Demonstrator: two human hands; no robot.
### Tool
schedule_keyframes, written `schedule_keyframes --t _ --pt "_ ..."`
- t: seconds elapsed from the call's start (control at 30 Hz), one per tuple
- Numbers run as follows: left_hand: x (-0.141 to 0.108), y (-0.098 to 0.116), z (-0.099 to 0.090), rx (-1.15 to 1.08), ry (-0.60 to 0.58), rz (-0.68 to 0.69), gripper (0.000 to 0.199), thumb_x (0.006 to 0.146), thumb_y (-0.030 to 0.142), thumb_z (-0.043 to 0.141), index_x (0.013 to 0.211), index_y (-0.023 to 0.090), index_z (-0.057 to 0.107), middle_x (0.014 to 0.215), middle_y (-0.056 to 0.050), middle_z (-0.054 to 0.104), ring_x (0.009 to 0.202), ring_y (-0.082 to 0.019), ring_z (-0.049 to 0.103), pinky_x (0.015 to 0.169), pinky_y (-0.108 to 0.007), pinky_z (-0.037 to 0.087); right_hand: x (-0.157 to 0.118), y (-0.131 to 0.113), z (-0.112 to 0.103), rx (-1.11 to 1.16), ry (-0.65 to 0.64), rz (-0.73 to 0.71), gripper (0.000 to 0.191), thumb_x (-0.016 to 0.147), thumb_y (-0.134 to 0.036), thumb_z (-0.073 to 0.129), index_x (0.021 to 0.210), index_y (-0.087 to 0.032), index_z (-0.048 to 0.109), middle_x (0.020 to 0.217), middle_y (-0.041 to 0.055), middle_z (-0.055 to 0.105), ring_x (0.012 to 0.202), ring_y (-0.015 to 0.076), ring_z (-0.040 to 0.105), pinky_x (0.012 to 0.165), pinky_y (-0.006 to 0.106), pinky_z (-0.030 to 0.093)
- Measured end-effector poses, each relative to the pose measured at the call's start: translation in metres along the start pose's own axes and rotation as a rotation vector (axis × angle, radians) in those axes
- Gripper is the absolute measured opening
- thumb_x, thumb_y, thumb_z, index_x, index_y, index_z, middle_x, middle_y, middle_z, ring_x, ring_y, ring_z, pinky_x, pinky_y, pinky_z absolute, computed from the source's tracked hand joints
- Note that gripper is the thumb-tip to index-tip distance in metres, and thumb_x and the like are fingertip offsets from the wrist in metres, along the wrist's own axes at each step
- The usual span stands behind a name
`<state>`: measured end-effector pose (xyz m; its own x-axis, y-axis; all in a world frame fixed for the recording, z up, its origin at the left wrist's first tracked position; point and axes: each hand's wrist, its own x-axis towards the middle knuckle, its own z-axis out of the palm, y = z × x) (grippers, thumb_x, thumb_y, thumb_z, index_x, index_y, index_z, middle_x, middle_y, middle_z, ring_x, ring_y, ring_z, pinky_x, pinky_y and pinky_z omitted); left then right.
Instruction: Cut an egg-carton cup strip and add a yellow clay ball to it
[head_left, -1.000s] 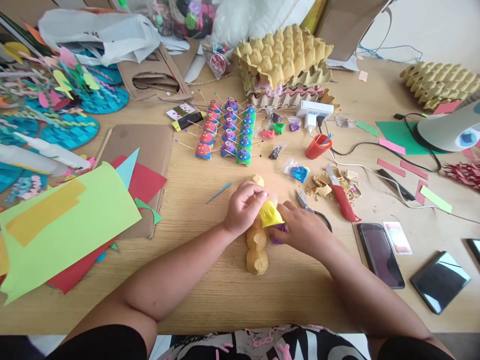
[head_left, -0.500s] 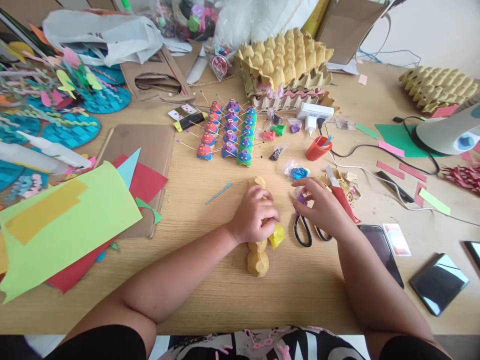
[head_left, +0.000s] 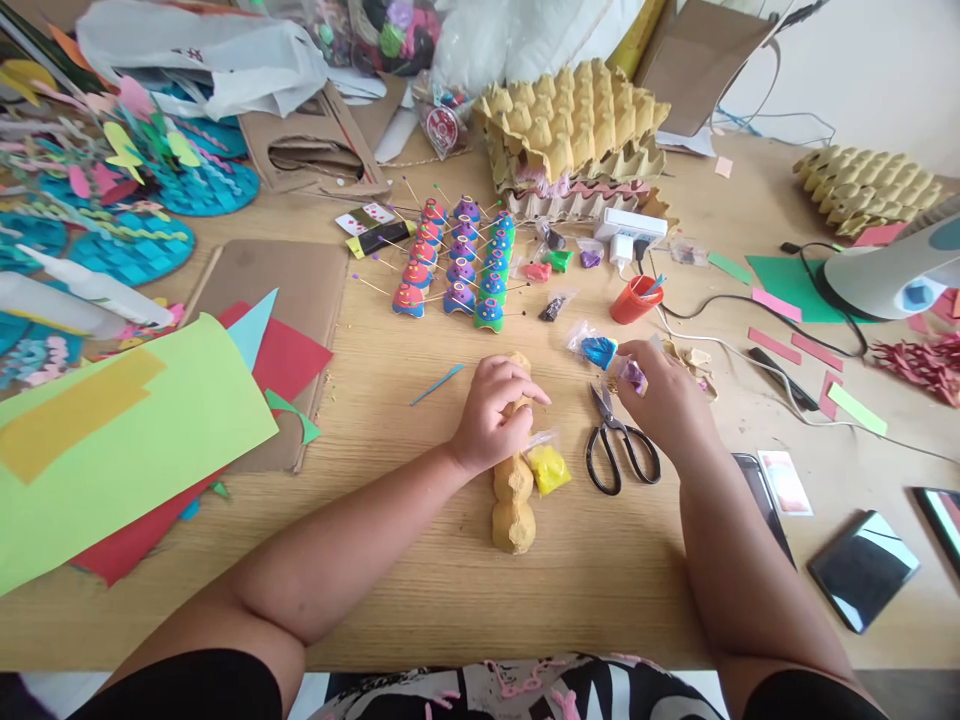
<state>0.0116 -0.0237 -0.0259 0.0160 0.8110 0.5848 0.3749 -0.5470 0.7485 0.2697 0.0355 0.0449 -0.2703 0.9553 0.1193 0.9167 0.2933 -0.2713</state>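
Over the upper part of a tan egg-carton strip (head_left: 514,515), my left hand (head_left: 498,412) hovers with loosely bent fingers, thumb apart, nothing visible in it. A bag of yellow clay (head_left: 550,468) lies against the strip's right side. My right hand (head_left: 670,402) pinches a small bag of purple clay (head_left: 634,376) between thumb and fingers. Just left of that hand are black-handled scissors (head_left: 616,440), lying on the table, and a bag of blue clay (head_left: 598,350). Left of the strip lies a thin blue tool (head_left: 437,384).
Painted caterpillars (head_left: 459,265) with pin antennae stand in three rows further back. Behind them rises a stack of egg trays (head_left: 574,120). A red cup (head_left: 636,300) and a white power strip (head_left: 631,224) stand right of centre. Coloured paper (head_left: 195,440) covers the left side; phones (head_left: 862,570) lie at right.
My right hand has moved slightly right and now grips the purple clay bag, leaving the scissors uncovered. My left hand has shifted up-left, exposing more of the yellow clay bag.
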Motion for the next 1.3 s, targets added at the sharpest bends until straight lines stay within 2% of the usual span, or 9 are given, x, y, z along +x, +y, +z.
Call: schedule_keyframes --t 0.13,0.27,0.33,0.43,0.57,0.7,0.8,0.97,1.3 --pt "0.000 -0.002 0.001 0.002 0.007 -0.010 0.029 0.085 0.007 0.060 0.091 0.027 0.079 0.088 -0.004 0.073 0.106 -0.027 0.066 0.105 -0.049 0.055 0.007 -0.007 -0.004 0.104 0.063 0.028 0.026 0.096 -0.023 0.059 0.120 -0.027 0.070 0.138 0.0139 0.082 0.122 0.0372 0.078 0.105 0.055 0.060" --pt "0.000 0.000 0.001 0.021 0.016 -0.041 0.020 0.093 0.016 0.063 0.103 0.026 0.077 0.100 -0.005 0.077 0.109 -0.027 0.067 0.106 -0.048 0.053 0.009 -0.018 -0.001 0.636 0.129 0.057 0.024 0.094 -0.025 0.062 0.118 -0.029 0.065 0.149 0.0110 0.077 0.128 0.0326 0.080 0.108 0.055 0.064" --pt "0.000 0.002 0.000 0.033 0.048 -0.067 0.014 0.102 0.027 0.065 0.111 0.025 0.075 0.108 -0.007 0.078 0.112 -0.027 0.067 0.109 -0.047 0.051 0.006 -0.028 0.002 0.927 0.070 0.067 0.030 0.093 -0.027 0.066 0.122 -0.031 0.061 0.149 0.0079 0.076 0.125 0.0288 0.082 0.107 0.051 0.067" --pt "0.001 0.003 -0.001 0.052 0.083 -0.098 0.025 0.108 0.046 0.066 0.117 0.024 0.074 0.113 -0.008 0.078 0.115 -0.026 0.066 0.111 -0.046 0.049 -0.002 -0.044 0.004 1.091 -0.077 0.046 0.031 0.092 -0.027 0.075 0.118 -0.032 0.060 0.135 0.0045 0.077 0.121 0.0252 0.083 0.105 0.045 0.069" --pt "0.002 0.003 -0.002 0.069 0.062 -0.030 0.030 0.109 0.053 0.067 0.113 0.025 0.077 0.108 -0.007 0.076 0.113 -0.025 0.066 0.110 -0.045 0.049 -0.011 -0.063 0.007 1.122 -0.246 -0.038 0.031 0.090 -0.028 0.079 0.116 -0.030 0.061 0.121 0.0031 0.073 0.113 0.0230 0.084 0.094 0.039 0.071" --pt "0.003 0.000 -0.001 0.060 0.093 0.045 0.022 0.109 0.044 0.070 0.098 0.027 0.079 0.101 -0.005 0.076 0.110 -0.023 0.066 0.110 -0.045 0.050 -0.013 -0.068 0.016 1.088 -0.268 -0.034 0.031 0.091 -0.033 0.083 0.117 -0.028 0.066 0.119 0.0043 0.075 0.110 0.0224 0.083 0.092 0.037 0.070" --pt "0.003 -0.001 0.000 0.091 0.105 0.016 0.026 0.109 0.047 0.069 0.095 0.028 0.079 0.098 -0.005 0.075 0.111 -0.024 0.066 0.112 -0.047 0.051 -0.011 -0.064 0.022 1.043 -0.203 -0.008 0.028 0.092 -0.047 0.086 0.104 -0.025 0.072 0.111 0.0068 0.079 0.103 0.0236 0.081 0.087 0.039 0.070" --pt "0.002 -0.001 0.000 0.071 0.098 -0.004 0.026 0.110 0.046 0.069 0.098 0.026 0.080 0.102 -0.006 0.076 0.111 -0.024 0.067 0.110 -0.046 0.052 -0.010 -0.062 0.022 0.904 -0.078 -0.080 0.035 0.095 -0.056 0.086 0.080 -0.025 0.077 0.099 0.0078 0.084 0.095 0.0260 0.080 0.095 0.048 0.067" --pt "0.000 -0.005 0.005 0.039 0.161 -0.020 0.015 0.107 0.040 0.074 0.104 0.027 0.080 0.106 -0.005 0.076 0.112 -0.024 0.066 0.110 -0.044 0.051 0.000 -0.044 0.011 0.719 0.016 -0.106 0.018 0.094 -0.042 0.080 0.087 -0.028 0.088 0.107 0.0074 0.089 0.098 0.0289 0.083 0.082 0.045 0.067"
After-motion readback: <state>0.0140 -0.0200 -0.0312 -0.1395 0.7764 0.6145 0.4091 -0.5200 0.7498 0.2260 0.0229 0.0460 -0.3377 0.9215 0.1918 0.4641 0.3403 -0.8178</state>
